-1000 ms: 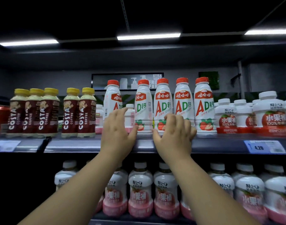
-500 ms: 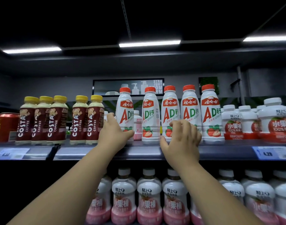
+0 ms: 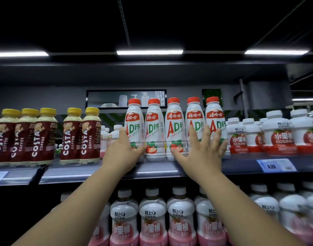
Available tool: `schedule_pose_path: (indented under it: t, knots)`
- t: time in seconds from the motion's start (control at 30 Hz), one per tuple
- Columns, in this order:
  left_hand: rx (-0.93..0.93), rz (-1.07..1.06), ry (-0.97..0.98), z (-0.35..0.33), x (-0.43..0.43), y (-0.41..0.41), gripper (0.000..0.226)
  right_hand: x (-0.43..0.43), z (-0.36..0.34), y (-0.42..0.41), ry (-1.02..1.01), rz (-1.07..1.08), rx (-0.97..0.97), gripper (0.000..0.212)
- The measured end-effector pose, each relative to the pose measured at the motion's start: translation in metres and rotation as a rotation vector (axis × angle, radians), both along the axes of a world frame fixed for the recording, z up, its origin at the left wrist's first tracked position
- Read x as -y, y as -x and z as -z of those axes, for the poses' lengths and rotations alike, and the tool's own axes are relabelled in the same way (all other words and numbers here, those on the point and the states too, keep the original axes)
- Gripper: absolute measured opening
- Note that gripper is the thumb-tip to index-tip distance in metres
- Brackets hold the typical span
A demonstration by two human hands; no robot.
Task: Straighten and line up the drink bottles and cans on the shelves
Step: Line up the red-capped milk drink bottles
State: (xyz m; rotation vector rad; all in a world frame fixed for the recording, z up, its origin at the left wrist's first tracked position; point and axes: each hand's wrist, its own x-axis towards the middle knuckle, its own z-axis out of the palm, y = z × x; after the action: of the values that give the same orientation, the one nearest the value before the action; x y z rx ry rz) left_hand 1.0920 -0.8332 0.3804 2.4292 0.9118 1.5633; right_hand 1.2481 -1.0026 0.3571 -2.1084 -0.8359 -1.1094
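Several white AD milk bottles with red caps stand upright in a tight row at the front of the upper shelf. My left hand wraps round the lower part of the leftmost AD bottle, thumb across its front. My right hand lies with spread, straight fingers against the fronts of the two rightmost AD bottles. The bases of those bottles are hidden behind my hands.
Brown Costa coffee bottles with yellow caps stand left on the same shelf. Squat white fruit-drink bottles fill the right. Pink-and-white bottles crowd the lower shelf. A blue price tag sits on the shelf edge.
The leftmost AD bottle has come forward and right into line, closing the gap in the row. My right hand has slid right and spread its fingers. The view has tilted up slightly.
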Motion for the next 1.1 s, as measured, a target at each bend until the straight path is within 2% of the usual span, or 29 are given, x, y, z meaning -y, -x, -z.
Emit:
schedule_pose_path:
  t: [0.27, 0.4, 0.5, 0.63, 0.87, 0.97, 1.1]
  knots:
    - [-0.023, -0.019, -0.044, 0.002, -0.001, 0.001, 0.091, -0.001, 0.003, 0.0, 0.0, -0.022, 0.013, 0.091]
    - [-0.027, 0.032, -0.032, 0.002, 0.005, 0.005, 0.089, 0.001, 0.002, 0.001, 0.01, -0.037, 0.008, 0.089]
    - [-0.032, 0.025, -0.092, 0.006, 0.011, 0.016, 0.099, 0.003, 0.002, 0.004, 0.0, -0.061, 0.047, 0.087]
    - [0.0, -0.071, -0.255, 0.018, 0.014, 0.045, 0.086, -0.014, 0.013, 0.031, -0.115, -0.273, 0.172, 0.079]
    - [0.024, -0.13, -0.312, 0.028, -0.018, 0.116, 0.07, -0.079, 0.011, 0.123, -0.198, -0.727, 0.201, 0.061]
    - [0.043, -0.14, -0.29, 0.026, -0.042, 0.146, 0.07, -0.109, 0.003, 0.152, -0.17, -0.786, 0.156, 0.061]
    - [0.058, -0.153, -0.266, 0.024, -0.076, 0.186, 0.066, -0.147, -0.004, 0.182, -0.158, -0.744, 0.105, 0.066]
